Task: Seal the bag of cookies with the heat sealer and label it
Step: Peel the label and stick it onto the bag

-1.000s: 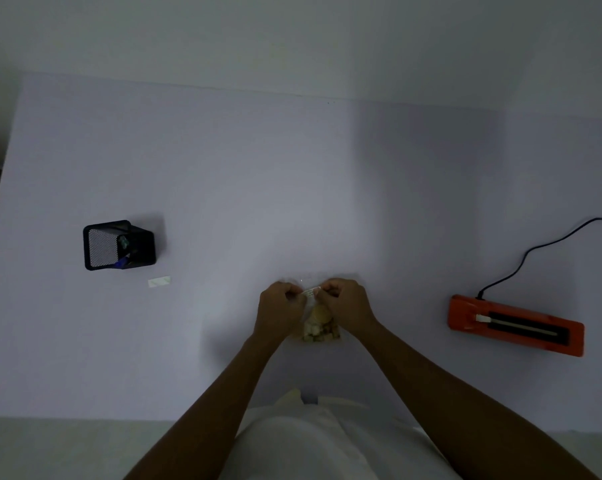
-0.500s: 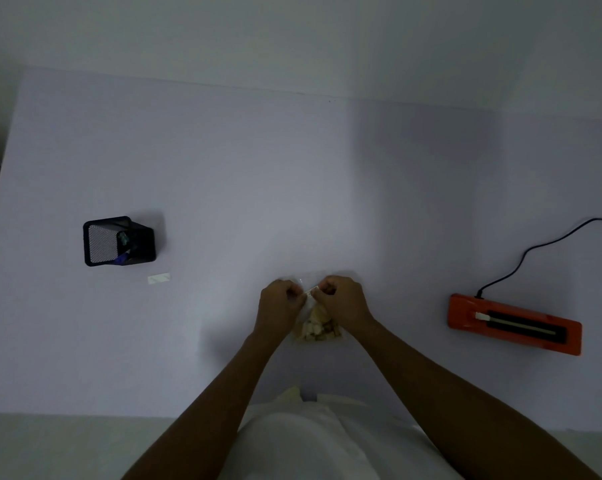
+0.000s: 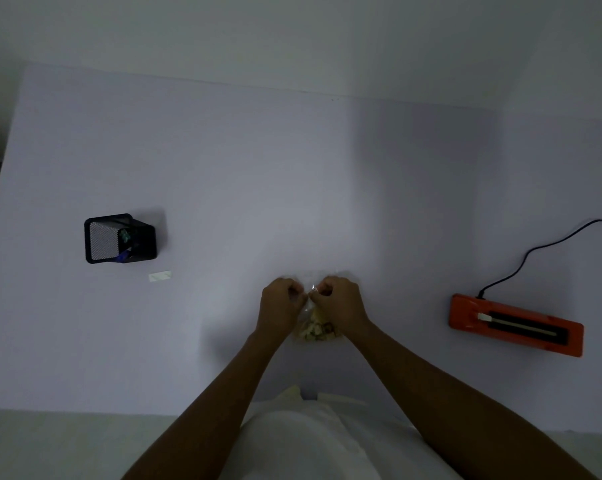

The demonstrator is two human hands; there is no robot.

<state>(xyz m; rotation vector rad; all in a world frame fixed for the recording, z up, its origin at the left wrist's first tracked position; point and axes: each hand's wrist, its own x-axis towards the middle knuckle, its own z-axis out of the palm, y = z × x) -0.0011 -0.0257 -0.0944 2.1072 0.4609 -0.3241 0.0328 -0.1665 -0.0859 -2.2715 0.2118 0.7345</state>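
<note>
Both forearms reach forward from the lower edge and converge at the near centre of the counter [image 3: 258, 168]. The left hand [image 3: 280, 304] and right hand [image 3: 339, 303] are curled into loose fists, knuckles facing each other and almost meeting, each pinching the gathered top of the clear bag of cookies [image 3: 316, 330]. The bag's body shows below and between the wrists, its pale contents resting on the counter. Compared with one second earlier, the two hands have drawn closer, so that less of the bag's top shows between them; the bag itself lies in the same place. To the right, well apart from the hands, the orange heat sealer [image 3: 516, 325] lies flat with its dark sealing strip facing up, and its black cord [image 3: 535, 251] runs off the right edge. To the left, a small white label [image 3: 159, 276] lies on the counter just in front of a black mesh pen holder [image 3: 119, 238]. None of these has moved.
</note>
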